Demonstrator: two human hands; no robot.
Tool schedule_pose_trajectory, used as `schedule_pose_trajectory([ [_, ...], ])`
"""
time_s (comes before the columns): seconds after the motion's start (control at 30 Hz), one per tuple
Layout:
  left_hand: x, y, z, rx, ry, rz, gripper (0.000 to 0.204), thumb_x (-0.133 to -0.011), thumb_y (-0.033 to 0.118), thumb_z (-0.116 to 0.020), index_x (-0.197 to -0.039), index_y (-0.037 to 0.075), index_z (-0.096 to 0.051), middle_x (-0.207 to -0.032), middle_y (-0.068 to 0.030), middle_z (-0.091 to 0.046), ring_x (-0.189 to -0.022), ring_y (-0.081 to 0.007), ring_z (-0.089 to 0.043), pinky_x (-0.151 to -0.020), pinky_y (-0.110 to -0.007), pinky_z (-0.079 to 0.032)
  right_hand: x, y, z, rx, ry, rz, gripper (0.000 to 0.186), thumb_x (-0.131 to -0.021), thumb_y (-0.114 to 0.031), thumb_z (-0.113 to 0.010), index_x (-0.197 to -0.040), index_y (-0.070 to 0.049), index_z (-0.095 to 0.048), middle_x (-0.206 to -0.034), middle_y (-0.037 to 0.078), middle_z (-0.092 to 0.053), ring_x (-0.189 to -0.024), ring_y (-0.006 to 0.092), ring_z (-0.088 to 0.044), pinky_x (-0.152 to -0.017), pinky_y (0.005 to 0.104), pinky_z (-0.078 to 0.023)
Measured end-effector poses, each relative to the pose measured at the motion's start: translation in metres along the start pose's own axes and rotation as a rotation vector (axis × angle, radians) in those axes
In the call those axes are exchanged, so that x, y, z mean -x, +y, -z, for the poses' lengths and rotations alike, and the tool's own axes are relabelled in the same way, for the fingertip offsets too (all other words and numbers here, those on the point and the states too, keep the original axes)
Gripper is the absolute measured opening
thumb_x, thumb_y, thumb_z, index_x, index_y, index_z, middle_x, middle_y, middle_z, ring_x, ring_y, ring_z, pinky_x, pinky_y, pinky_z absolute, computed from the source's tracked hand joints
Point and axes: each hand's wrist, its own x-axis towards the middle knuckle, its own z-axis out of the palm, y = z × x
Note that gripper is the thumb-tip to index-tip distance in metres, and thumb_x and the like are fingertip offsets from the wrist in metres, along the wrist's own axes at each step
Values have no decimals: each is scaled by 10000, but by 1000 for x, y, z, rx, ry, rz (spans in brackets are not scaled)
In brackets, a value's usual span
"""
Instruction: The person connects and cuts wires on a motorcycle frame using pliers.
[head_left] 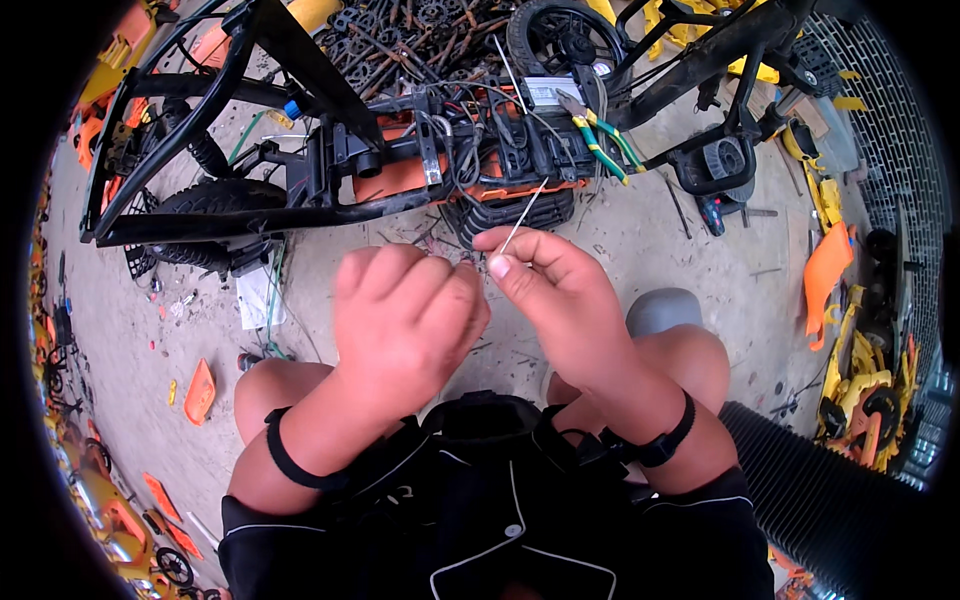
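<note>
Between the thumb and forefinger of my right hand (pixel 565 295) is a thin white cable tie (pixel 524 214), its free end pointing up toward the frame. My left hand (pixel 405 320) is closed beside it, knuckles up. Its fingertips are turned away, so what they hold, if anything, is hidden. Beyond both hands lies a black motorbike-like frame (pixel 270 217) with orange panels and a bundle of loose wires (pixel 470 140). Pliers with green and yellow handles (pixel 603 147) rest on the frame, next to a silver box (pixel 552 91).
A knobbly black tyre (pixel 215 215) is at the frame's left. A heap of rusty metal parts (pixel 400 40) lies behind. Orange and yellow panels (pixel 828 270) line the right side, near a ribbed black shutter (pixel 810 500). An orange piece (pixel 200 391) lies on the floor at left.
</note>
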Motion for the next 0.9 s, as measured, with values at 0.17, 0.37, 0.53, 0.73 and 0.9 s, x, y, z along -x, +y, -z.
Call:
schedule_pose_trajectory([
  [0.17, 2, 2, 5, 843, -245, 667, 125, -841, 123, -700, -936, 51, -661, -784, -40, -624, -796, -177, -598, -756, -291, -436, -5, -7, 12, -59, -91, 146, 93, -972, -81, -546, -975, -3, -597, -1208, 89, -562, -969, 86, -532, -864, 266, -440],
  [0.37, -1, -8, 17, 1585, -534, 930, 306, -990, 247, -535, -1034, -29, -659, -867, -76, -652, -826, -151, -591, -780, -292, -453, 0, -16, 20, -11, -223, 235, 80, -973, -73, -539, -984, -6, -582, -1216, 122, -531, -949, 99, -570, -848, 287, -477],
  [0.53, 2, -9, 15, 1833, -519, 1015, 282, -987, 249, -557, -1026, -7, -668, -847, -49, -650, -795, -118, -579, -758, -262, -450, -1, -18, 19, 45, -263, 280, 62, -964, -68, -553, -983, -21, -589, -1221, 123, -539, -944, 99, -567, -833, 277, -477],
  [0.73, 2, -5, 20, 1490, -458, 916, 184, -940, 207, -637, -932, 24, -659, -816, -34, -642, -779, -125, -585, -731, -264, -450, -1, -18, 17, 30, -255, 276, 50, -947, -60, -577, -963, -16, -596, -1212, 112, -551, -955, 107, -555, -836, 273, -472],
  [0.9, 1, -3, 16, 383, -202, 181, 157, -754, 127, -721, -840, 57, -610, -776, -32, -578, -746, -193, -548, -678, -327, -403, -1, -8, 9, 17, -69, 152, 56, -920, -53, -606, -929, 1, -618, -1204, 106, -561, -977, 111, -551, -845, 274, -457],
])
